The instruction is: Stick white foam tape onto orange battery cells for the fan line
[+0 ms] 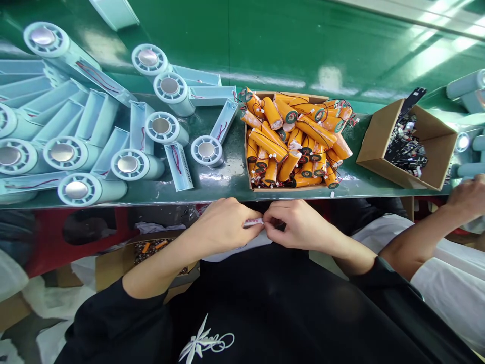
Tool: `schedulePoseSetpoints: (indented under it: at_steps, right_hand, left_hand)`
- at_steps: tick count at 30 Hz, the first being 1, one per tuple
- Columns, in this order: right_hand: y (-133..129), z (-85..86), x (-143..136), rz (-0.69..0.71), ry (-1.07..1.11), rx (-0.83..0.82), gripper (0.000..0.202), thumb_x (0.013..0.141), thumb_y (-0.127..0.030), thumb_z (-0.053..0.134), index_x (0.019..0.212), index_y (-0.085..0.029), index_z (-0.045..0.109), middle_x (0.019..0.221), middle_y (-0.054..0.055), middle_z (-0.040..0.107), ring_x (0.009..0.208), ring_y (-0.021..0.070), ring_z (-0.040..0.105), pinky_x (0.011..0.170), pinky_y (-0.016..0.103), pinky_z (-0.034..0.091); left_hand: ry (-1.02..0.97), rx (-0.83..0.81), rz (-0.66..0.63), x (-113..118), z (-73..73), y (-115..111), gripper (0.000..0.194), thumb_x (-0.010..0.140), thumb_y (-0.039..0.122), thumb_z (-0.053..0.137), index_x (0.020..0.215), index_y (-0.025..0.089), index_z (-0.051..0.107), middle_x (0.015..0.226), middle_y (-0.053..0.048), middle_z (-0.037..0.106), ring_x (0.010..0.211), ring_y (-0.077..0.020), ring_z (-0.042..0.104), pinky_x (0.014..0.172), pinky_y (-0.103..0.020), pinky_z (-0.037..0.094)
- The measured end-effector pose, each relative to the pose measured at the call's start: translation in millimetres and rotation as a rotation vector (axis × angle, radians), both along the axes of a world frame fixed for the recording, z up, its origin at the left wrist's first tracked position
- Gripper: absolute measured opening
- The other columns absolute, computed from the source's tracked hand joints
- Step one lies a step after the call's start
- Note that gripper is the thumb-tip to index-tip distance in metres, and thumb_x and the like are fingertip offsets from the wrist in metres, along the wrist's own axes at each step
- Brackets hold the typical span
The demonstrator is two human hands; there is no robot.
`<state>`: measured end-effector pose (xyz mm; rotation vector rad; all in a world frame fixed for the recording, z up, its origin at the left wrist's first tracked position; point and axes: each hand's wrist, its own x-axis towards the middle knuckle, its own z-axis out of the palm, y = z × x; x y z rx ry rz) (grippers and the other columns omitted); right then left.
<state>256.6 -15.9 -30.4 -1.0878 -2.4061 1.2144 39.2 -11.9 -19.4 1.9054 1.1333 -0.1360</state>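
Just below the green bench's front edge, my left hand (220, 225) is closed around a small white strip (253, 222) with reddish marks. My right hand (293, 223) meets it from the other side, its thumb and index finger pinched at the strip's right end. The fingertips of both hands nearly touch. Beyond them on the bench sits an open carton (288, 188) heaped with orange wrapped battery cells (268, 145) that have thin red and black wires. Left of the carton lie light blue round-headed housings (207, 150), some with red wires in their open handles.
A tilted cardboard box (379, 132) holding small black circuit boards (407, 149) stands on the bench at right. A co-worker's arm (424, 237) reaches in at the right edge. Below the bench at left are a red stool (49, 242) and a box with orange pieces (153, 247).
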Motion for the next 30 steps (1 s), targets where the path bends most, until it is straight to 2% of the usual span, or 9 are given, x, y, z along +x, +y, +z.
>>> schedulePoseSetpoints:
  at_steps: [8,12,17,25,30]
  right_hand:
    - [4.4,0.6,2.0,-0.005,-0.009,-0.028,0.013,0.081,-0.007,0.065,0.076,-0.018,0.069,0.072,-0.001,0.068,0.063,0.0115,0.055,0.063,0.025,0.04]
    - [10.3,-0.4,7.7,0.049,0.04,-0.147,0.013,0.092,-0.012,0.063,0.085,-0.018,0.072,0.08,0.0,0.071,0.069,0.0117,0.061,0.069,0.024,0.044]
    - [13.4,0.7,12.6,0.092,0.027,-0.168,0.017,0.101,-0.018,0.058,0.095,-0.019,0.074,0.089,0.003,0.073,0.076,0.0139,0.065,0.074,0.025,0.046]
    - [11.2,0.4,9.3,0.08,0.023,-0.155,0.015,0.097,-0.013,0.06,0.09,-0.018,0.072,0.085,0.002,0.071,0.073,0.0134,0.062,0.071,0.026,0.045]
    - [9.6,-3.0,7.2,0.045,0.052,-0.194,0.016,0.095,-0.011,0.06,0.088,-0.019,0.071,0.082,0.001,0.071,0.071,0.0133,0.061,0.07,0.025,0.045]
  left_hand:
    - [0.013,0.029,-0.046,1.8,-3.4,1.4,0.037,0.098,0.041,0.051,0.072,0.025,0.073,0.079,-0.004,0.078,0.068,-0.0197,0.065,0.061,-0.034,0.021]
    - [-0.011,0.026,-0.042,1.0,-8.4,2.7,0.038,0.098,0.044,0.052,0.071,0.025,0.07,0.079,-0.004,0.077,0.07,-0.0201,0.066,0.061,-0.034,0.023]
    - [-0.037,0.031,-0.035,1.0,-10.9,3.9,0.039,0.097,0.045,0.053,0.068,0.024,0.068,0.074,-0.004,0.075,0.066,-0.0187,0.063,0.061,-0.034,0.023]
    - [-0.075,0.007,0.053,0.9,-11.8,4.6,0.036,0.09,0.039,0.059,0.059,0.024,0.069,0.06,-0.002,0.067,0.055,-0.0136,0.051,0.06,-0.033,0.021]
    - [-0.097,0.01,0.058,0.4,-11.4,4.8,0.035,0.088,0.037,0.059,0.057,0.023,0.069,0.058,-0.001,0.065,0.053,-0.0126,0.046,0.059,-0.034,0.021]
